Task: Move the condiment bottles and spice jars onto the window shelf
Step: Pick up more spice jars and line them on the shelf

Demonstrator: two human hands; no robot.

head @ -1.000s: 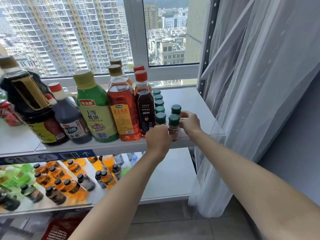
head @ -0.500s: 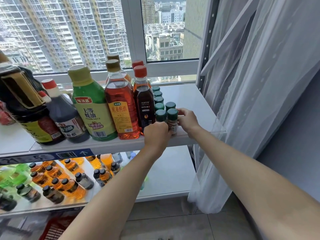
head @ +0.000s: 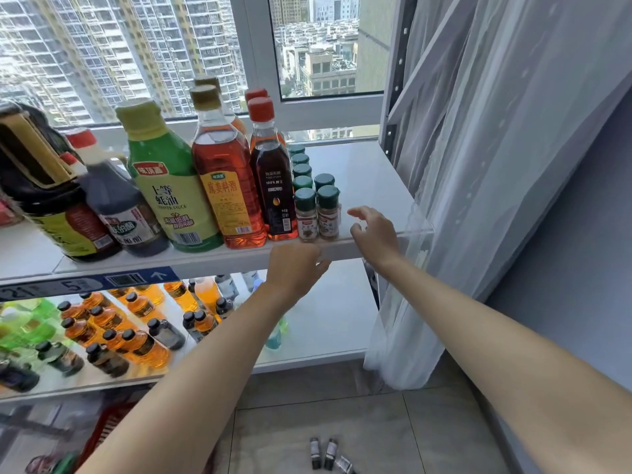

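Spice jars [head: 318, 213] with green caps stand upright at the front edge of the window shelf [head: 362, 172], just right of the condiment bottles [head: 222, 172]. Right hand [head: 374, 234] hovers beside the front right jar, fingers loosely spread, gripping nothing. Left hand [head: 294, 268] sits just below the shelf's front lip, fingers relaxed, holding nothing; contact with the lip cannot be told

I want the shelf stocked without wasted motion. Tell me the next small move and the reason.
Probably lower a hand to the small jars on the floor and pick them up. Both the left hand and the right hand are empty and clear of the two front spice jars, which stand upright at the shelf edge, with bare shelf to their right.
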